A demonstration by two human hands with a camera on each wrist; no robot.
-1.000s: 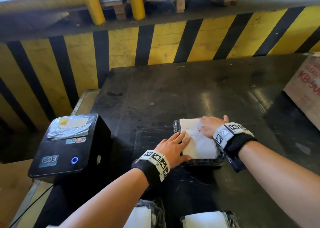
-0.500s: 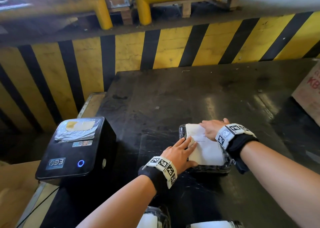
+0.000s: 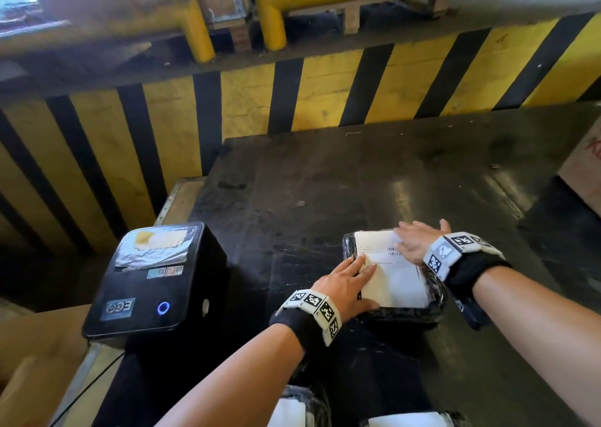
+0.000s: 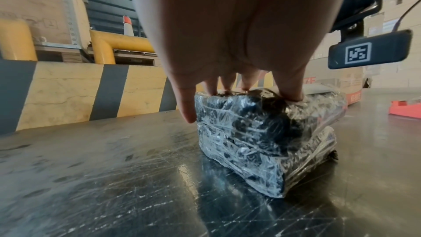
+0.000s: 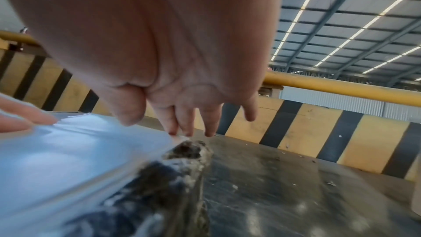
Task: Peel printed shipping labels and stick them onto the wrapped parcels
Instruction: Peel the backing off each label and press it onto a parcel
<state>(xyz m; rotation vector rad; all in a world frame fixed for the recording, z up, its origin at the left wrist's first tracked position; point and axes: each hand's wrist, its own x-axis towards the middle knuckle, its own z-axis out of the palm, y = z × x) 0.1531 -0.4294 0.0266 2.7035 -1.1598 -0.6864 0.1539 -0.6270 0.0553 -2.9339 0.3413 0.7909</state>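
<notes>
— So, which step is going on now?

— I think it is the pressing step. From the left: the label printer (image 3: pixel 153 280) is standing at the near left edge of the table (image 3: pixel 325 179), and nobody is touching it. Next, the left hand (image 3: pixel 344 285) is lying on the near left part of the parcel (image 3: pixel 403 313), which is sitting on the table in front of the person, to the right of the printer. Its fingers (image 4: pixel 290 87) are straight and a little apart, and they are resting on the left edge of the white label (image 3: pixel 395 280).

— And the right side?

— The right hand (image 3: pixel 418 243) is lying flat over the far right part of the label. Its fingers (image 5: pixel 174 123) are also straight and slightly spread, and their tips are reaching the far corner of the label. No finger is curling around anything.

— So the label is already on?

— It is lying on top of the parcel, under both hands. I judge it is being smoothed down. Whether every edge is sticking, I cannot tell.

— What is the next move asking for?

— Probably firm strokes outward to the corners, then lifting both hands and fetching a fresh label for another parcel. Two more wrapped parcels (image 3: pixel 409 421) are showing at the near edge, each with white on top.
</notes>
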